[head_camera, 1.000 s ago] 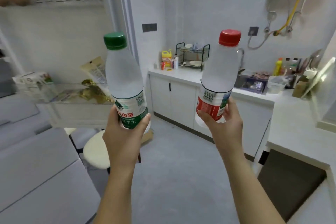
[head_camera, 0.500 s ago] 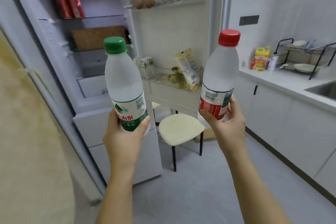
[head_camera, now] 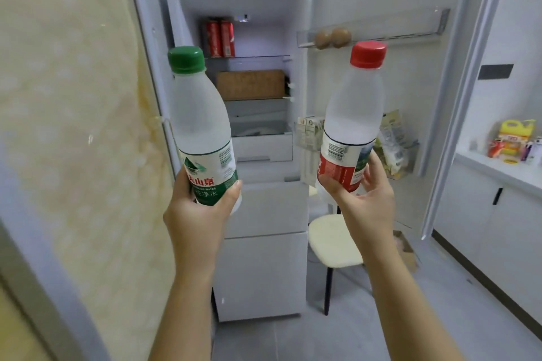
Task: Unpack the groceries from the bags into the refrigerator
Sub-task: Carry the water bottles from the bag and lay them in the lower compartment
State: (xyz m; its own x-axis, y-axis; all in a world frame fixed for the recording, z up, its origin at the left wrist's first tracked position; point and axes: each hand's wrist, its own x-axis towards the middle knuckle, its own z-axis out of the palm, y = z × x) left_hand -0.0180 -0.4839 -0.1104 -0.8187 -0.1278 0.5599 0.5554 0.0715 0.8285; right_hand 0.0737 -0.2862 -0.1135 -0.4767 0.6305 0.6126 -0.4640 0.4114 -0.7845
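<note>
**Two water bottles held up at the open refrigerator**

We read "山泉" in red and "WATER" on the green-capped bottle (head_camera: 202,126). The red-capped bottle (head_camera: 352,120) shows a barcode, and its print is too blurred to read. Our left hand (head_camera: 199,214) wraps the first bottle and our right hand (head_camera: 366,199) curls round the second low down. Both are raised near us, with the refrigerator (head_camera: 264,208) beyond.

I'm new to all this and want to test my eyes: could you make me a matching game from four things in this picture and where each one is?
Things:
1. green-capped bottle
2. red-capped bottle
3. red cans
4. eggs

Places:
A. upper door rack
B. left hand
C. top inner shelf
D. right hand

Pairs: 1-B, 2-D, 3-C, 4-A
</note>
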